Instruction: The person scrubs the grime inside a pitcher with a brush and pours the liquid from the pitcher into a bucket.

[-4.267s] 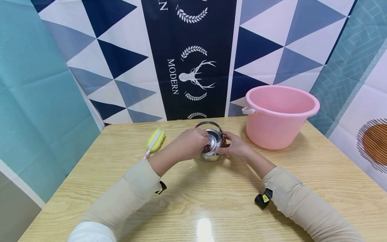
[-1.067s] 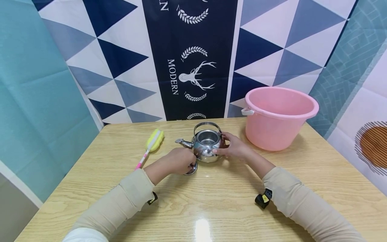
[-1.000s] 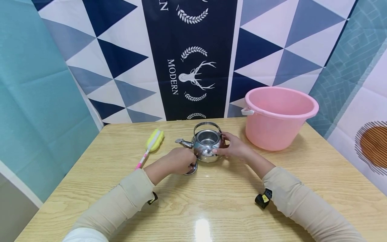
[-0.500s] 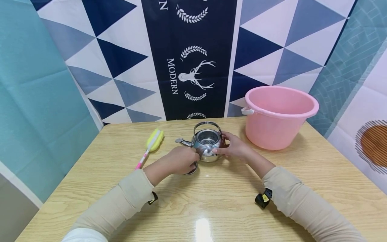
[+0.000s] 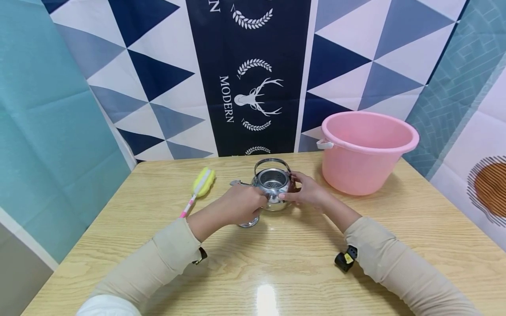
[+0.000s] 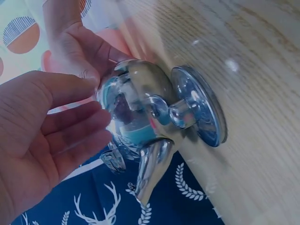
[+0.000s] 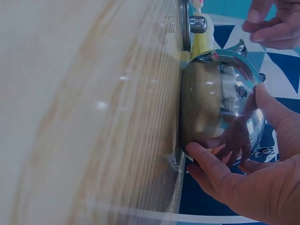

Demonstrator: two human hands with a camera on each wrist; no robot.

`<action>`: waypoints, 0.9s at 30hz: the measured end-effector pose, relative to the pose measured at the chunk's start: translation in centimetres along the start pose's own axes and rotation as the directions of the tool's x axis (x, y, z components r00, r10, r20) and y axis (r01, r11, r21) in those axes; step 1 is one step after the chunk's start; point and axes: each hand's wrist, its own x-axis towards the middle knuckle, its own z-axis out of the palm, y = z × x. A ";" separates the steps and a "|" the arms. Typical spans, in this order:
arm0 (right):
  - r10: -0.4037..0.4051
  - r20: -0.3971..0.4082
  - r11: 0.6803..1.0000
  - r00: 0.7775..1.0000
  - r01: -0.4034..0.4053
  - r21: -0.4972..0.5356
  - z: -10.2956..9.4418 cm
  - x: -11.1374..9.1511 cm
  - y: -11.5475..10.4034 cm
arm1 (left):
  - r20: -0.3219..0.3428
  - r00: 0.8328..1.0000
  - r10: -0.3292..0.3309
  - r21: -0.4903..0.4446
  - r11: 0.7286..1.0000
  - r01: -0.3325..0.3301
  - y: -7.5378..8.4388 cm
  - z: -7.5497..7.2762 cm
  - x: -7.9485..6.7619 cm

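A shiny steel kettle [image 5: 273, 202] stands upright on the table with its arched handle raised. Its top is uncovered, and a perforated strainer [image 5: 272, 184] shows inside. My right hand [image 5: 310, 192] grips the kettle's right side, thumb and fingers curved round the body in the right wrist view. On the table in front of the spout lies the kettle lid [image 6: 208, 110], knob up. Above it, beside the kettle's left side, is my left hand [image 5: 242, 204]; its fingers are loosely bent and hold nothing in the left wrist view. The left hand partly covers the spout and lid in the head view.
A yellow sponge brush [image 5: 203, 182] with a pink and white handle lies to the left, its lower end behind the left forearm. At the back right stands a pink bucket [image 5: 352, 171]. A patterned cloth [image 5: 253, 79] hangs behind the table [image 5: 300, 272].
My left hand brought the lid from the kettle's mouth down to the table, let it go, and has risen slightly toward the kettle. The right hand has stayed on the kettle.
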 end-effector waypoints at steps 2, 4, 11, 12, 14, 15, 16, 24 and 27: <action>-0.001 0.000 1.000 1.000 0.001 -0.001 0.0 0.0 0.0 | -0.042 0.999 0.022 0.012 1.000 -0.022 0.0 -0.1 0.1; -0.001 0.002 1.000 1.000 0.001 0.004 0.0 0.0 0.0 | -0.082 0.996 0.036 0.025 0.999 -0.034 0.1 -0.3 0.3; 0.012 0.009 1.000 1.000 -0.012 0.001 0.0 0.0 0.0 | -0.145 0.988 0.050 0.030 0.998 -0.046 0.0 -1.0 0.9; 0.013 0.011 1.000 1.000 -0.013 0.002 0.0 0.0 0.0 | -0.150 0.987 0.053 0.027 0.998 -0.050 -0.1 -1.1 1.0; 0.014 0.013 1.000 1.000 -0.014 0.003 0.0 0.0 0.0 | -0.155 0.986 0.060 0.028 0.998 -0.057 -0.2 -1.2 1.2; 0.013 0.014 1.000 1.000 -0.013 0.004 0.0 0.0 0.0 | -0.156 0.986 0.064 0.028 0.998 -0.061 -0.3 -1.2 1.2; 0.012 0.016 1.000 1.000 -0.012 0.008 0.0 0.0 0.0 | -0.152 0.986 0.068 0.031 0.998 -0.064 -0.4 -1.2 1.3; 0.009 0.018 1.000 1.000 -0.009 0.024 0.0 0.0 0.2 | -0.041 0.999 0.027 0.018 1.000 -0.026 -0.8 -1.3 2.0; 0.002 0.018 1.000 1.000 -0.003 0.026 0.0 0.1 0.3 | 0.011 1.000 -0.009 -0.001 1.000 0.009 -0.9 -1.3 2.4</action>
